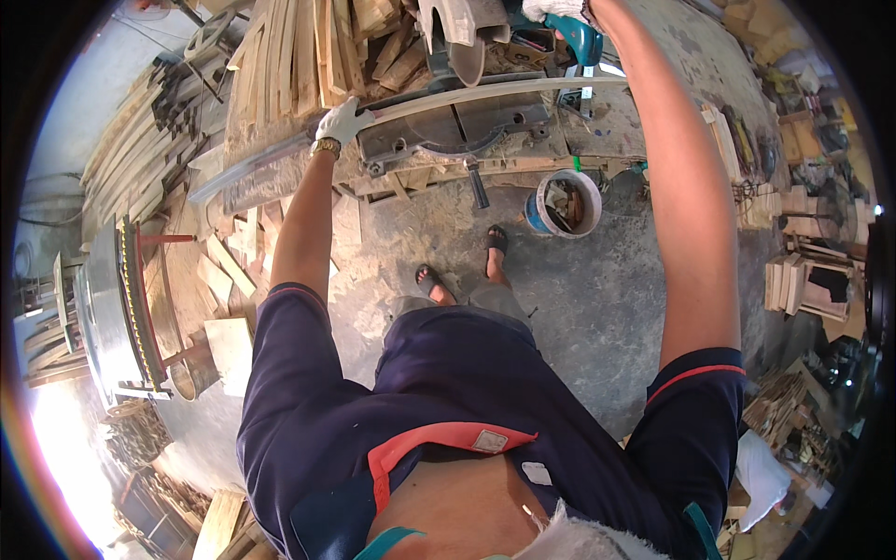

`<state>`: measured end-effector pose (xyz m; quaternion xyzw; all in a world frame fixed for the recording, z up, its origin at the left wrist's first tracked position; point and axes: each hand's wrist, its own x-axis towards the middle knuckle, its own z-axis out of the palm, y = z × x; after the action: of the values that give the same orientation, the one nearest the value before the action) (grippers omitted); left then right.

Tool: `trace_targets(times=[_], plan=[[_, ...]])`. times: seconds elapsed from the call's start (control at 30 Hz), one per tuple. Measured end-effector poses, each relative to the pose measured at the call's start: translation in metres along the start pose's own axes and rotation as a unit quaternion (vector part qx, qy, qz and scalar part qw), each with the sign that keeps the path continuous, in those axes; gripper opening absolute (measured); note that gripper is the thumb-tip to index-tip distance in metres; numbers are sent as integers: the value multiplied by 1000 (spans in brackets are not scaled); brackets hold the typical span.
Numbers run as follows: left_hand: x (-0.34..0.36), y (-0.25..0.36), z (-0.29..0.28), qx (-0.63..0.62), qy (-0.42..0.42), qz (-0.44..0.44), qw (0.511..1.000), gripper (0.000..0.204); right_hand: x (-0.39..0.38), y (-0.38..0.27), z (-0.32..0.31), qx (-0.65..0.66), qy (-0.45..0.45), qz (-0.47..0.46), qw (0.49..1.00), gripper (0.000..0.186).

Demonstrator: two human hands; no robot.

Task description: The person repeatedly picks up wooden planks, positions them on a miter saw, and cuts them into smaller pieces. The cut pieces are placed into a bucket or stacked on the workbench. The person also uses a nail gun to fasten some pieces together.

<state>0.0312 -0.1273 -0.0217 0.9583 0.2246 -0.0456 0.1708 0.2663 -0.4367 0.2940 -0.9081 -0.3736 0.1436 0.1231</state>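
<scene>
A long, thin wooden strip (509,90) lies across the grey bed of a mitre saw (411,133). My left hand (343,123), in a white glove with a watch at the wrist, is closed on the strip's left end. At the upper edge, my right hand (553,9), also gloved, is closed around a teal handle (581,42); part of this hand is cut off by the picture's edge. The saw's metal blade guard (457,26) stands raised above the strip, left of the handle. A black-gripped lever (477,184) juts from the bed's front.
Long timber lengths (289,65) are piled behind and left of the saw. A white bucket (569,203) with offcuts stands below the bench, right of my feet (467,266). Loose boards (229,266) lie at left, near a machine with a red frame (140,280).
</scene>
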Motion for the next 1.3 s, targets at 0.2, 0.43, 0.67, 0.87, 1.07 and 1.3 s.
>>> trace_targets(times=[0.2, 0.43, 0.67, 0.87, 1.07, 1.3], plan=[[-30, 12, 11, -27, 64, -18, 997, 97, 2, 7, 5, 70, 23, 10, 997, 33], [-83, 34, 46, 14, 159, -24, 987, 118, -1, -1, 7, 54, 26, -3, 998, 30], [-182, 71, 82, -15, 44, -33, 998, 68, -15, 13, 28, 93, 346, -22, 933, 46], [-269, 73, 112, -65, 37, -73, 995, 51, -111, 79, 199, 348, 389, 235, 820, 34], [-348, 45, 136, -108, -7, -39, 993, 55, -212, 108, 384, 714, 105, 397, 567, 76], [-334, 51, 144, -91, -46, 57, 993, 68, -272, 83, 392, 908, 173, 28, 380, 29]])
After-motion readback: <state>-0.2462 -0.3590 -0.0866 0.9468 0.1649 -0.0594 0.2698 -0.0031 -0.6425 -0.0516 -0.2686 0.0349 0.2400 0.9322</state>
